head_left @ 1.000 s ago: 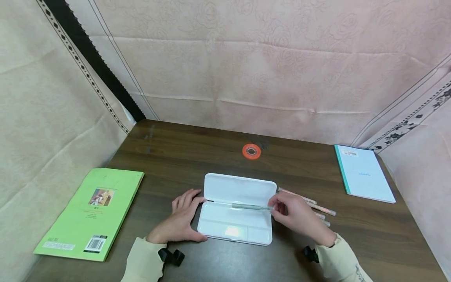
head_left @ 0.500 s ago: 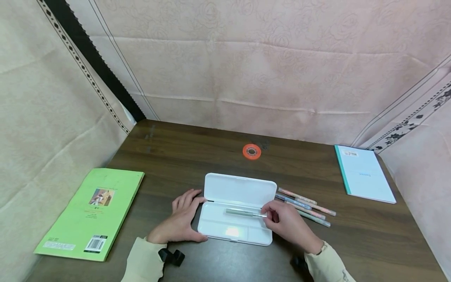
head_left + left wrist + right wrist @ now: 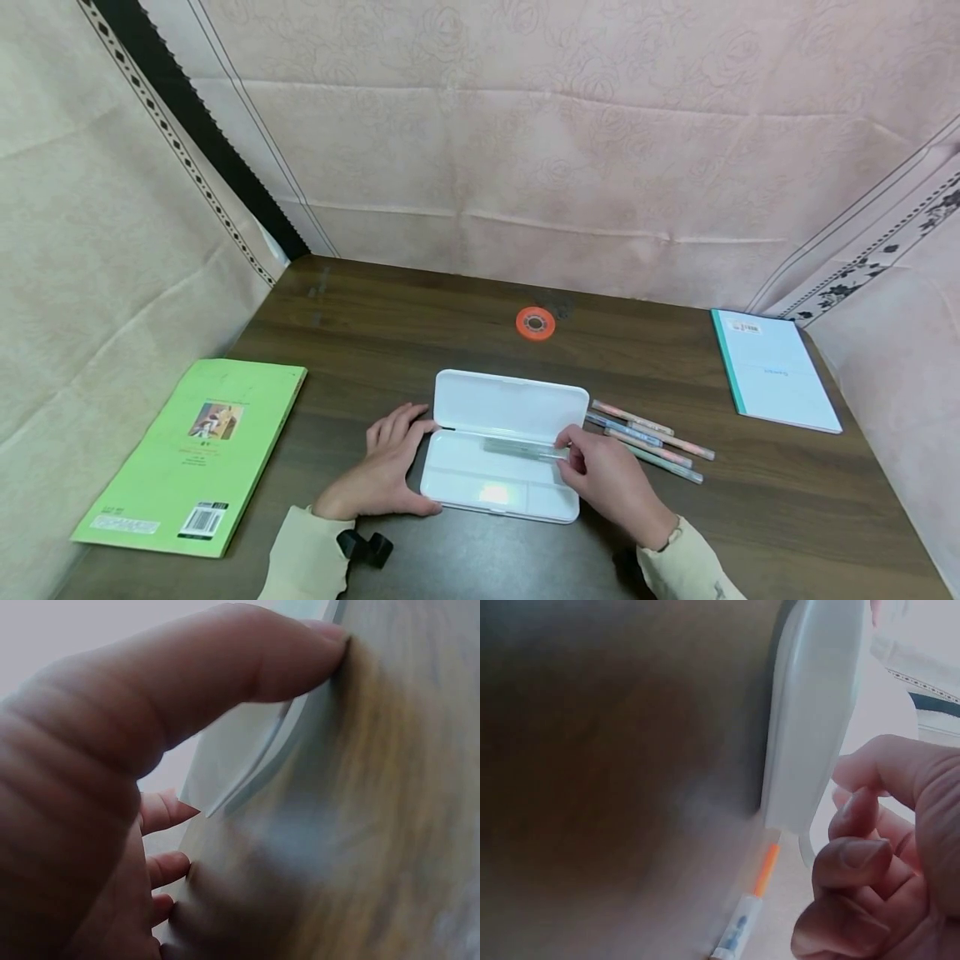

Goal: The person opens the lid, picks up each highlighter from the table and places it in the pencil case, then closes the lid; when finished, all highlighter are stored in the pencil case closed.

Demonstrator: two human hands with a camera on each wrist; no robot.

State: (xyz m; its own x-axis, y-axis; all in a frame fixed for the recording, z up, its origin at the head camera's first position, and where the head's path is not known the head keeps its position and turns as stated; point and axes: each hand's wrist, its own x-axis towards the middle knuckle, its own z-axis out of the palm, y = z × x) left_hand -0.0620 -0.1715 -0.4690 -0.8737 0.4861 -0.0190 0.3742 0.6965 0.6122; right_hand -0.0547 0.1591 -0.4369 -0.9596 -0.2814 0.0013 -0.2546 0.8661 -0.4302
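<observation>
A white pencil case (image 3: 480, 475) lies with its lid raised on the brown table. My left hand (image 3: 382, 471) is spread at its left end; in the left wrist view the thumb (image 3: 300, 660) rests on the case's edge. Over the case's right part, my right hand (image 3: 611, 479) pinches the end of a pale green pen (image 3: 517, 449), which is blurred above the case's tray. In the right wrist view the fingers (image 3: 851, 855) curl behind the case wall (image 3: 810, 720), and the held pen cannot be made out.
Several slim pens (image 3: 652, 442) lie right of the case. A green book (image 3: 202, 450) sits at the left and a pale blue notebook (image 3: 776, 367) at the far right. Behind the case is an orange disc (image 3: 536, 323). Curtains (image 3: 525, 167) close off the back and sides.
My right hand has moved left with the pen, bringing it further over the case, and shifted little in the last half second. My left hand has stayed in place.
</observation>
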